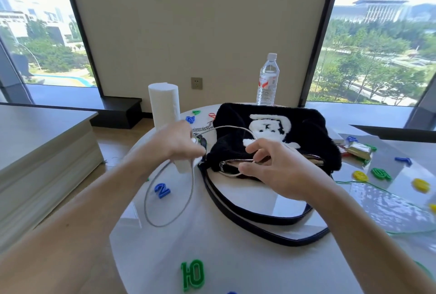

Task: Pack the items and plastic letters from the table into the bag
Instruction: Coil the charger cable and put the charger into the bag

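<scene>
— Any writing you can read?

— A green 10 [192, 275] by the near edge of the table [236, 270], and a blue 2 [162, 190] near its left edge. The bottle [267, 81] has a red label, too small to read.

— And the hands?

— The left hand [174, 142], blurred, is curled round the white cable [226, 126] beside the left end of the bag [306, 128]. The right hand [276, 171] pinches the same cable at the open zip.

— Where does the cable run?

— It arches over the bag between the hands. Another loop hangs past the table's left edge.

— Room to move?

— Bare tabletop between the strap [247, 220] and the 10. More letters [381, 173] lie right of the bag.
</scene>
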